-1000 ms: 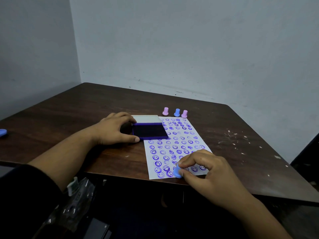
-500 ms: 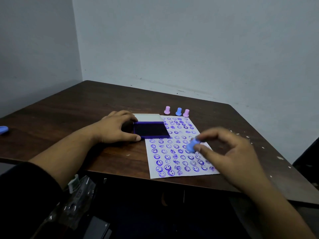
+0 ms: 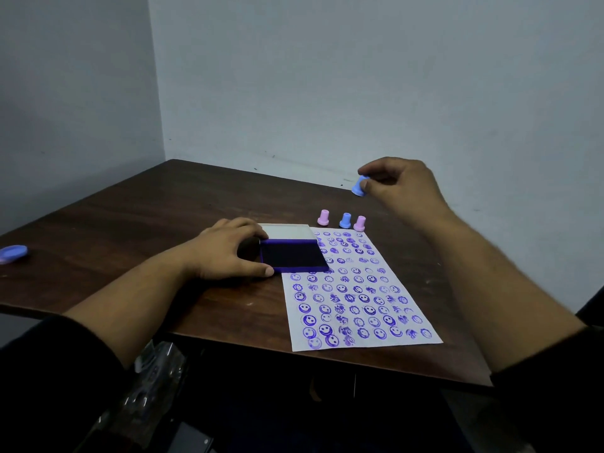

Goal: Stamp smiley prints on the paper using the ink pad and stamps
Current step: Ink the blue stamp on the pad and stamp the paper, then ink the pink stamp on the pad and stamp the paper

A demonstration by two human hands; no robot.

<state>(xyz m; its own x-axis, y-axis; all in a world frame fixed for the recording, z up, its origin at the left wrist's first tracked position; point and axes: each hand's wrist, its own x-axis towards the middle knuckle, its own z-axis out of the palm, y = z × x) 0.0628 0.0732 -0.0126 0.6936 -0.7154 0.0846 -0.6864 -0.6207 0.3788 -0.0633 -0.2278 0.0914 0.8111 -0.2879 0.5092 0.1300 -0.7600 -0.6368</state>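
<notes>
A white paper [image 3: 376, 346] full of purple smiley prints lies on the dark wooden table [image 3: 130, 223], reaching its near edge. An open purple ink pad [image 3: 292, 255] rests on the paper's top left corner, and my left hand [image 3: 228, 250] grips its left side. My right hand [image 3: 400, 184] is raised above the far right of the table, pinching a small blue stamp [image 3: 359, 185] between thumb and fingers. Three stamps stand in a row just beyond the paper: pink [image 3: 323, 217], blue [image 3: 345, 220] and pink [image 3: 359, 223].
A blue oval lid [image 3: 13, 253] lies at the table's far left edge. Walls close in behind and to the left. A clear plastic bag [image 3: 147, 387] and dark items sit below the table's near edge.
My right hand has lifted the blue stamp off the bottom of the paper and carried it up and away, past the row of stamps. My left hand has stayed on the ink pad.
</notes>
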